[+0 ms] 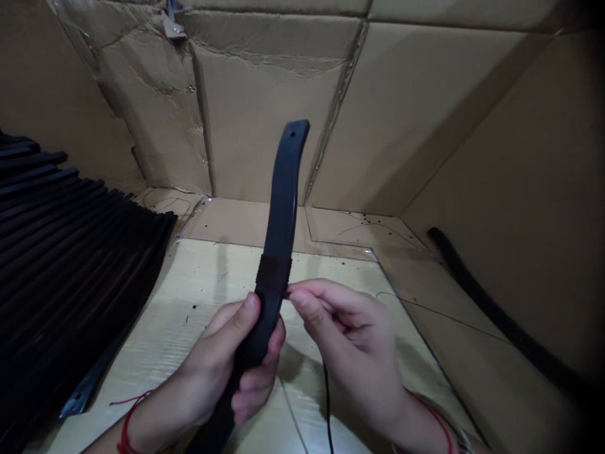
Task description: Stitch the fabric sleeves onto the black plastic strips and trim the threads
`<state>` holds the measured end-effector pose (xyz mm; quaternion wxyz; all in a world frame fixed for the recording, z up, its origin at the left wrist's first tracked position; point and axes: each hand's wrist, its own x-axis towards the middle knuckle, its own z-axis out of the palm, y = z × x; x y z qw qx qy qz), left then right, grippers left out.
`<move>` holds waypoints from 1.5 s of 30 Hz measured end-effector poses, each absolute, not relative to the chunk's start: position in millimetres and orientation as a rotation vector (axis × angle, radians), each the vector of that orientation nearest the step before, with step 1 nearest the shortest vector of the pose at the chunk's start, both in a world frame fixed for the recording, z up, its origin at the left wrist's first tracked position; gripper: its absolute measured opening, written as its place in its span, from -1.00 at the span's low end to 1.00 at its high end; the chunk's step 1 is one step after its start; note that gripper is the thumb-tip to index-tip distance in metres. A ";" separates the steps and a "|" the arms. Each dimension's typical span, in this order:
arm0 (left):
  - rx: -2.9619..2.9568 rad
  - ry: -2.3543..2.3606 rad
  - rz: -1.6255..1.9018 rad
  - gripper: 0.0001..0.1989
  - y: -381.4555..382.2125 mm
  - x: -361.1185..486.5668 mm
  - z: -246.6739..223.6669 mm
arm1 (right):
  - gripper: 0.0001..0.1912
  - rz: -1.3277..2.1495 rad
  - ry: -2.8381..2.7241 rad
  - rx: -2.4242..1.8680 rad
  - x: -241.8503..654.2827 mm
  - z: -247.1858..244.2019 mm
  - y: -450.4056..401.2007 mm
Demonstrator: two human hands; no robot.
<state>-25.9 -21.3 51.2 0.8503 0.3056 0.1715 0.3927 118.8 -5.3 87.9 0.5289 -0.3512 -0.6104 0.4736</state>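
A long, dark, slightly curved flat strip [282, 202] rises tilted through the middle of the view, with a small hole near its top end. Partway along it sits a band of dark cord winding [273, 272]. My left hand [236, 353] is wrapped round the strip just below that winding, thumb on the front face. At the strip's right edge, my right hand [347, 340] pinches the thin dark cord [327, 403], which hangs down below the hand. The strip's lower end runs out of view at the bottom.
Many similar dark strips [70, 252] lie stacked on the left. One more curved strip [501, 315] lies on the right. Cardboard walls [278, 101] enclose the back and sides. A pale board [227, 265] covers the work surface, with small dark scraps and loose threads about.
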 end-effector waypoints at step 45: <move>0.421 -0.018 0.447 -0.35 -10.5 -22.9 35.8 | -0.62 1.802 -1.275 -0.511 119.4 67.0 21.7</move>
